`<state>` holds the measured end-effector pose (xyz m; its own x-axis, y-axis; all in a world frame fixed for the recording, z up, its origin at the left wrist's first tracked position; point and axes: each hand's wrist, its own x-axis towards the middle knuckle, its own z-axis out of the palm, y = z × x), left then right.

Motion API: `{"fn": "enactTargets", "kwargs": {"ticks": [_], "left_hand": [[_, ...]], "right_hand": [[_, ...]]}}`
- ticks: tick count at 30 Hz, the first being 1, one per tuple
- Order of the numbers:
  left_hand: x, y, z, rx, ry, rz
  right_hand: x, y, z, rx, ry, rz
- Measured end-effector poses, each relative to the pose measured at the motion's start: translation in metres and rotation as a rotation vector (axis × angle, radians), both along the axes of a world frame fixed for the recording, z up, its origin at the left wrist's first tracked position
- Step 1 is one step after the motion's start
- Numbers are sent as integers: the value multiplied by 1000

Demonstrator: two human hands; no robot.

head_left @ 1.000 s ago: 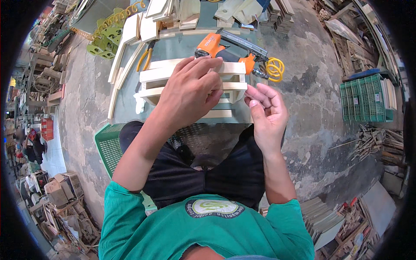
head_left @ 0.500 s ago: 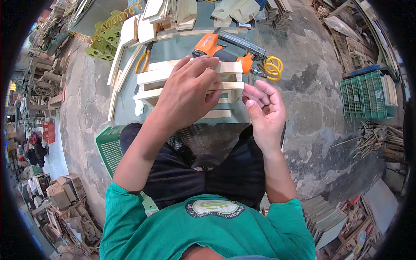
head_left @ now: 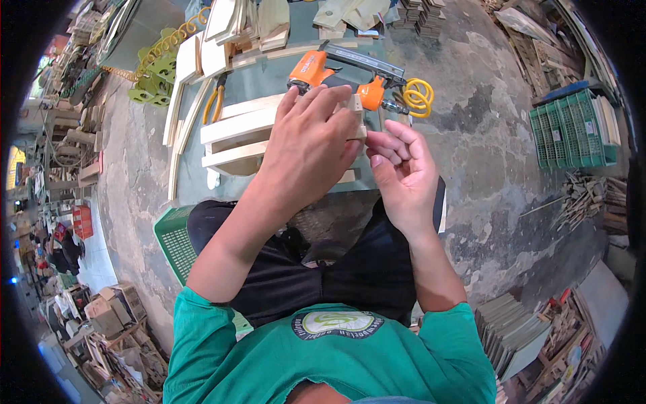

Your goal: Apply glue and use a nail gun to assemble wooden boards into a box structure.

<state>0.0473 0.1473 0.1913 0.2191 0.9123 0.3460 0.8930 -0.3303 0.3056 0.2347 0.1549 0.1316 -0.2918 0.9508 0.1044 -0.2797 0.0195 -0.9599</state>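
Note:
A small slatted wooden frame (head_left: 235,128) of pale wood rests near me on the green worktable (head_left: 269,73). My left hand (head_left: 306,138) lies across its right part, fingers over the upper slats and thumb by the lower one, holding it. The palm hides much of the frame's middle. At the right end, my right hand (head_left: 407,172) has its fingertips against or very close to the lower slat; its fingers are loosely bent and the thumb stands apart. Just beyond the frame lies an orange nail gun (head_left: 311,67) with a black handle, partly hidden by my left fingers.
A coiled yellow hose (head_left: 418,97) joins the nail gun. Orange-handled pliers (head_left: 215,102) lie left of the frame, beside long wood strips (head_left: 187,135). Wooden boards (head_left: 232,27) are piled at the far edge. A green basket (head_left: 175,242) stands by my left leg; green crates (head_left: 568,135) stand far right.
The wooden frame has turned slightly, its left end now nearer to me. Both hands have shifted with it, and my right fingers stay at its right end.

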Motion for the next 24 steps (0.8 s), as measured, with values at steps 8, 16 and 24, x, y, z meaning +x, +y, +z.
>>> {"fn": "enactTargets", "kwargs": {"ticks": [8, 16, 24], "left_hand": [[0, 2, 5, -70, -57, -1], [-1, 4, 6, -83, -93, -5], [-2, 3, 5, -91, -107, 1]], "right_hand": [[-1, 1, 9, -8, -108, -13], [0, 2, 15, 25, -162, -9], [1, 3, 13, 26, -149, 5]]}}
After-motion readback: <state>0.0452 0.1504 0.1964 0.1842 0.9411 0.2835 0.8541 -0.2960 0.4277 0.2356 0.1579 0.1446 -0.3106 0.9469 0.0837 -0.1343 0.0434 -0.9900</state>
